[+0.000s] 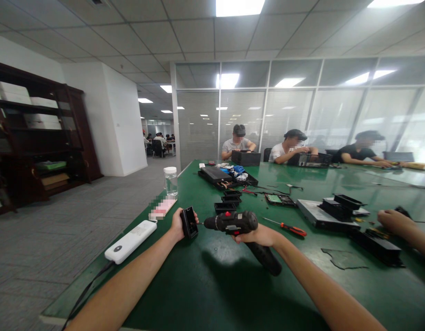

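Note:
My left hand (177, 226) grips a small black rectangular housing (189, 222), held tilted above the green table (157, 294). A black cordless drill (233, 222) with red buttons is in my right hand (261, 235), fingers wrapped round its grip. The drill lies level and its bit points left at the housing; whether the tip touches it I cannot tell. Several similar black housings (225, 207) stand in a row just beyond the drill. To the right of the drill rests a screwdriver (292, 229) with an orange and black handle.
A white power strip (131, 242), a pink-and-white item (163, 208) and a clear bottle (171, 183) line the left edge. A silver case (323, 220) and black parts (377, 246) lie right, near a co-worker's hand (395, 222). A cluttered black tray (226, 176) stands behind; people work beyond.

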{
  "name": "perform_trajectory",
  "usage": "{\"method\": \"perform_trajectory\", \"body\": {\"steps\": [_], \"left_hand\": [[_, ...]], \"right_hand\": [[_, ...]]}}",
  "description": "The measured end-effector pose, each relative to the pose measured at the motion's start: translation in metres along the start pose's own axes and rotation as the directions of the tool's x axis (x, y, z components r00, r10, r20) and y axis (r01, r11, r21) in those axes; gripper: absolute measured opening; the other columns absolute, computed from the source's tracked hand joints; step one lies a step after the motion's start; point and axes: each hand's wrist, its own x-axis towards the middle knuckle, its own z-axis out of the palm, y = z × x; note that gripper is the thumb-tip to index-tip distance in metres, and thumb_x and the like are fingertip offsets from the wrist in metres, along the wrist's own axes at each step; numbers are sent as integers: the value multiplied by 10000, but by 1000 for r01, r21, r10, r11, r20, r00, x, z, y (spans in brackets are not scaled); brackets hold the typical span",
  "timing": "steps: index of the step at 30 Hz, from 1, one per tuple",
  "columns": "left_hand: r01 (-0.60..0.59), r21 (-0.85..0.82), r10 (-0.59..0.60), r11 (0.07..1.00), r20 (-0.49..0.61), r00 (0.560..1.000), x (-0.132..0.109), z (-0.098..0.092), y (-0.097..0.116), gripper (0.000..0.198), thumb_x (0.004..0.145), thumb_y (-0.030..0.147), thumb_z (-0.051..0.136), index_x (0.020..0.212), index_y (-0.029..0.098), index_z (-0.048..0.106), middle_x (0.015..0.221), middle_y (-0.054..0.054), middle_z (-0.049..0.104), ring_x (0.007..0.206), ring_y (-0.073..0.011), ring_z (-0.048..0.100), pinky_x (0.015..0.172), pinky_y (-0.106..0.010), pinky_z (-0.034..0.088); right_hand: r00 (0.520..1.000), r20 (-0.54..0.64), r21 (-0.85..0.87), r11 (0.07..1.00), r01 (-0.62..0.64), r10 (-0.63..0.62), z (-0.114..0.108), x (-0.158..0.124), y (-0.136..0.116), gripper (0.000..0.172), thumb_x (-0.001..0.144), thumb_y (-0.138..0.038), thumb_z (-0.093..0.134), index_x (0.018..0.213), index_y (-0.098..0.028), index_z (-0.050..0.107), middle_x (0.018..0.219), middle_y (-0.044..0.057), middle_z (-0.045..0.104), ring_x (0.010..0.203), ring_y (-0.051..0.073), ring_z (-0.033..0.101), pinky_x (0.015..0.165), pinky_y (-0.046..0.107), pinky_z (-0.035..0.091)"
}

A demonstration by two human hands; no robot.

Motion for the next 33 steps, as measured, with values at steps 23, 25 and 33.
{"method": "perform_trajectory", "body": {"steps": [23,25,33], "left_hand": [[-16,40,13,999,66,998,5,-7,-1,378,687,375,321,685,71,546,646,-113,560,551,-192,539,577,-354,425],[-21,46,18,999,74,997,5,-8,-2,379,685,377,324,690,70,547,653,-114,561,559,-194,539,590,-357,423],[-15,48,13,999,55,998,5,-8,-2,377,685,378,326,701,70,544,653,-115,560,553,-190,540,590,-358,423]], "right_hand": [[1000,-2,-4,1000,10,-10,0,1,2,205,655,-278,520,779,-116,534,743,28,529,702,127,480,696,264,382],[1000,-2,-12,1000,-5,5,0,1,3,210,654,-279,522,783,-114,536,744,30,529,703,128,481,691,264,385],[1000,-9,-6,1000,-26,26,-1,1,5,234,646,-292,531,798,-114,543,755,31,544,709,133,492,698,273,385]]}}
